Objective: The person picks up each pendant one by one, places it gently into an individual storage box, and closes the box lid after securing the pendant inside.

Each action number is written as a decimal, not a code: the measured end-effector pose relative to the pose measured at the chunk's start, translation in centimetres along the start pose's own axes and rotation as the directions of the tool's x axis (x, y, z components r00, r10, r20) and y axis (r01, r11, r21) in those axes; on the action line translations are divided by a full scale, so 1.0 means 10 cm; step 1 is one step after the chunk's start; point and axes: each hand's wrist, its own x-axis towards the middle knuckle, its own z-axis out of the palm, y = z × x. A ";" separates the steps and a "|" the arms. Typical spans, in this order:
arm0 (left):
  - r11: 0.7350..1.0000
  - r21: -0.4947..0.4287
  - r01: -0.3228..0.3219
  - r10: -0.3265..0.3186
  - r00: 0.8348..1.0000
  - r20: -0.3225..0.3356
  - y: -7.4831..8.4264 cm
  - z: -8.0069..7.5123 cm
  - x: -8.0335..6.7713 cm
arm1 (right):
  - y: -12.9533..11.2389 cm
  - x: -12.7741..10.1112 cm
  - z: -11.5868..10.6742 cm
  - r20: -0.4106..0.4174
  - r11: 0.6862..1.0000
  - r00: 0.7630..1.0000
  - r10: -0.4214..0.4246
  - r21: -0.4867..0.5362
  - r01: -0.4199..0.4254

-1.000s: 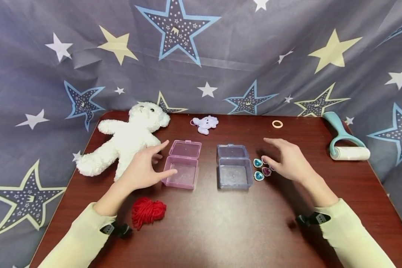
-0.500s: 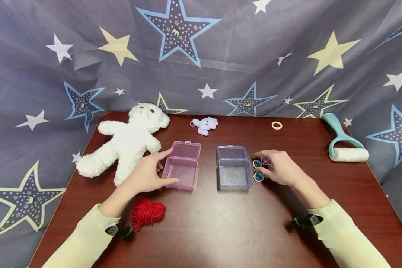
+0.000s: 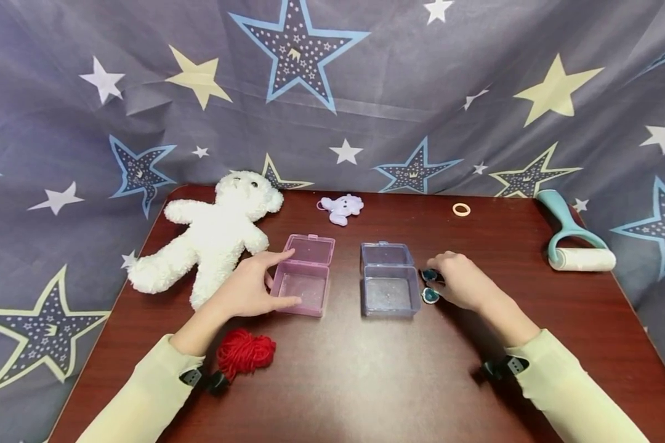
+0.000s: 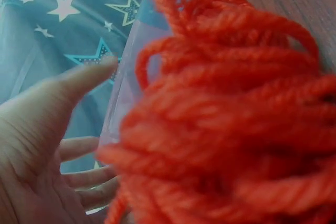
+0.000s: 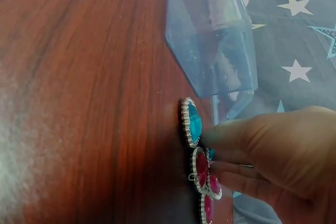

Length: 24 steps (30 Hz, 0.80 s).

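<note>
A pink see-through box (image 3: 302,290) stands with its lid folded back. My left hand (image 3: 247,289) is at its left side, thumb over the front edge, index finger by the hinge, other fingers partly hidden; the left wrist view shows its palm and spread fingers. My right hand (image 3: 460,283) reaches down to heart-shaped gems right of a blue see-through box (image 3: 390,292) with its lid back. Its thumb and bent fingers are around the farther blue gem (image 3: 429,275); I cannot tell if they grip it. A nearer blue gem (image 3: 430,296) lies by the thumb, purple-red gems (image 5: 201,167) close by.
Red yarn (image 3: 246,352) lies below the left hand, close to that wrist. A white teddy bear (image 3: 216,237) lies at the left, a small lilac plush toy (image 3: 343,208) at the back. Farther right are a pale ring (image 3: 461,210) and a lint roller (image 3: 582,259).
My right hand has come down and left onto the gems, its fingers drawing closer together around the farther blue one. My left hand has moved slightly right, up to the pink box.
</note>
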 end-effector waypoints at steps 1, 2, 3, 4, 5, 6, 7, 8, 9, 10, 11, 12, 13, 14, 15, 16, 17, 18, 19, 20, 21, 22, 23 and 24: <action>1.000 -0.010 0.000 0.000 1.000 0.009 0.00 0.00 0.00 | 0.00 0.00 -0.01 0.014 1.000 1.000 0.007 -0.003 -0.007; 1.000 -0.022 0.002 -0.001 1.000 0.019 0.00 0.01 -0.01 | 0.00 -0.01 -0.01 0.026 1.000 1.000 0.013 -0.011 -0.013; 0.999 -0.037 0.003 -0.002 1.000 0.028 0.00 0.01 -0.01 | -0.01 -0.01 -0.02 0.037 1.000 0.999 0.019 -0.017 -0.018; 0.999 -0.050 0.005 -0.003 0.999 0.036 0.00 0.01 -0.02 | -0.01 -0.01 -0.03 0.046 1.000 0.999 0.021 -0.022 -0.020; 0.998 -0.062 0.009 -0.006 0.999 0.040 -0.01 0.01 -0.02 | -0.02 0.00 -0.03 0.051 0.999 0.998 0.021 -0.027 -0.019; 0.997 -0.073 0.016 -0.013 0.999 0.040 -0.02 0.01 -0.03 | -0.02 0.01 -0.04 0.056 0.999 0.998 0.019 -0.031 -0.017; 0.996 -0.083 0.025 -0.022 0.999 0.038 -0.02 0.01 -0.03 | -0.01 0.02 -0.04 0.060 0.999 0.998 0.016 -0.036 -0.014; 0.996 -0.088 0.036 -0.033 0.999 0.034 -0.03 0.01 -0.03 | -0.01 0.04 -0.05 0.062 0.999 0.998 0.013 -0.038 -0.011; 0.995 -0.091 0.047 -0.044 0.999 0.029 -0.03 0.00 -0.03 | -0.01 0.05 -0.06 0.065 0.999 0.998 0.012 -0.042 -0.010; 0.995 -0.088 0.053 -0.050 0.998 0.026 -0.03 -0.02 -0.01 | -0.01 0.06 -0.07 0.060 0.999 0.998 0.018 -0.046 -0.015; 0.994 -0.089 0.059 -0.057 0.998 0.023 -0.03 -0.03 0.01 | -0.01 0.07 -0.08 0.054 0.999 0.998 0.022 -0.049 -0.019; 0.994 -0.089 0.064 -0.062 0.998 0.022 -0.02 -0.04 0.02 | -0.01 0.08 -0.09 0.049 0.998 0.998 0.028 -0.053 -0.026; 0.994 -0.089 0.067 -0.065 0.998 0.021 -0.02 -0.04 0.04 | 0.00 0.08 -0.10 0.043 0.998 0.998 0.036 -0.058 -0.033; 0.994 -0.089 0.068 -0.066 0.998 0.022 -0.01 -0.04 0.05 | 0.00 0.07 -0.11 0.037 0.997 0.998 0.044 -0.063 -0.042; 0.993 -0.092 0.070 -0.068 0.997 0.027 0.00 -0.03 0.06 | 0.01 0.07 -0.11 0.034 0.996 0.998 0.050 -0.070 -0.048; 0.993 -0.092 0.075 -0.072 0.997 0.031 0.00 -0.02 0.05 | 0.01 0.06 -0.10 0.036 0.996 0.998 0.054 -0.073 -0.051; 0.993 -0.090 0.082 -0.079 0.996 0.036 0.00 0.00 0.04 | 0.01 0.05 -0.10 0.041 0.996 0.998 0.056 -0.076 -0.053; 0.992 -0.087 0.087 -0.084 0.996 0.038 0.00 0.01 0.03 | 0.01 0.04 -0.09 0.044 0.995 0.997 0.058 -0.079 -0.054; 0.992 -0.082 0.096 -0.093 0.995 0.040 0.00 0.03 0.01 | 0.01 0.03 -0.08 0.049 0.995 0.997 0.058 -0.082 -0.054; 0.992 -0.077 0.104 -0.101 0.994 0.039 0.00 0.03 -0.01 | 0.00 0.03 -0.07 0.051 0.995 0.997 0.057 -0.084 -0.053; 0.991 -0.071 0.112 -0.110 0.993 0.037 0.00 0.04 -0.02 | 0.00 0.03 -0.06 0.052 0.995 0.997 0.057 -0.086 -0.052; 0.991 -0.067 0.117 -0.114 0.993 0.034 0.00 0.03 -0.03 | -0.01 0.04 -0.05 0.050 0.995 0.997 0.056 -0.086 -0.052; 0.991 -0.061 0.117 -0.115 0.993 0.028 0.00 0.02 -0.03 | -0.01 0.04 -0.05 0.042 0.995 0.998 0.057 -0.089 -0.053; 0.992 -0.056 0.116 -0.115 0.993 0.022 0.00 0.00 -0.02 | -0.01 0.05 -0.05 0.030 0.994 0.998 0.056 -0.091 -0.053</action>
